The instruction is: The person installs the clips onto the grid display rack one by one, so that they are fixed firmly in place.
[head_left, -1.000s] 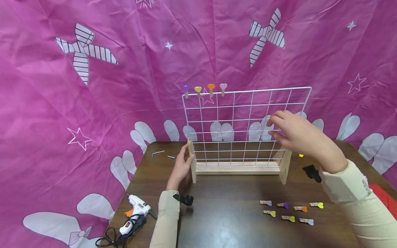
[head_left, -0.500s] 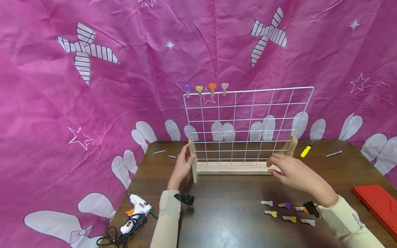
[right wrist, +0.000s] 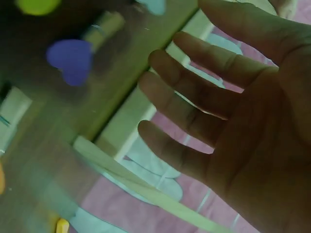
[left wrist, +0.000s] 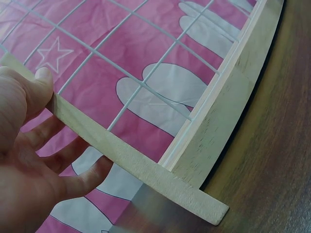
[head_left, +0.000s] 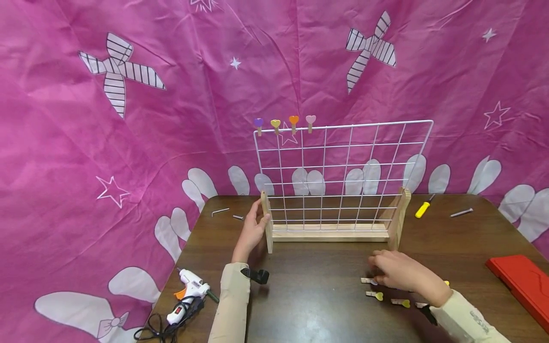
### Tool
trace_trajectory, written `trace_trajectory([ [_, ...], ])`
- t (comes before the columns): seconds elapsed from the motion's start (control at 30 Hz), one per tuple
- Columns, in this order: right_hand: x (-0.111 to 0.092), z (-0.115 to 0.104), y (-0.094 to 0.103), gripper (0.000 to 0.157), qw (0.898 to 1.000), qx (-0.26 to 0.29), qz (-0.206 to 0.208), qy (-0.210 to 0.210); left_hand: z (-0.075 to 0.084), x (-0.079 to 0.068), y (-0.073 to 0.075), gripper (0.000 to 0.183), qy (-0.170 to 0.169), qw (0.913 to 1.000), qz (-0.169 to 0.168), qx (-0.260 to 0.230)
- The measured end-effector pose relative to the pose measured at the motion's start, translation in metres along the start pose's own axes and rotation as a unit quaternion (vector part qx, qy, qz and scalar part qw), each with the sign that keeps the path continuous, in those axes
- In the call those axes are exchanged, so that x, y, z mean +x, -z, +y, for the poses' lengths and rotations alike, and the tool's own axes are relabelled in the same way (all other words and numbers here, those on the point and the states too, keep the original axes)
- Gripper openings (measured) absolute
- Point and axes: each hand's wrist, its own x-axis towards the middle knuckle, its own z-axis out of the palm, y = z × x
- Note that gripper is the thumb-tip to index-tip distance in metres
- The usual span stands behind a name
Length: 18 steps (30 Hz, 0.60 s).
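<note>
The right hand (head_left: 401, 272) is nearer the clips (head_left: 375, 296) on the bench (head_left: 317, 295), its grip loosely spread, holding nothing. Just left of it lies the pale clip (head_left: 366, 280), long axis left to right. The left hand (head_left: 250, 232) holds the stand (head_left: 330, 234) by its left side.

pale heart clip (head_left: 366, 281) partly hidden by right hand (head_left: 401, 270), red box (head_left: 519, 283) cut off at right, purple heart clip (right wrist: 73, 60) blurred

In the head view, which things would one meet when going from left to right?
Glue gun, left hand, upper yellow clip, upper orange clip, upper pink clip, right hand, bolt, red case.
</note>
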Motion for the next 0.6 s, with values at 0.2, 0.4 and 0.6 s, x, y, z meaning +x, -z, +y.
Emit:
trace_trajectory([
  [0.2, 0.000, 0.002, -0.015, 0.019, 1.000, 0.018, -0.013, -0.009, -0.002, 0.000, 0.001, 0.050, 0.001, 1.0000, -0.007, -0.006],
  [0.4, 0.004, 0.002, -0.019, 0.024, 0.999, 0.029, -0.013, 0.002, -0.004, 0.000, 0.001, 0.050, 0.003, 0.9999, -0.009, -0.007],
  [0.6, 0.005, 0.004, -0.020, 0.029, 1.000, 0.014, -0.007, 0.005, -0.005, 0.000, 0.001, 0.049, 0.001, 1.0000, -0.003, 0.002],
])
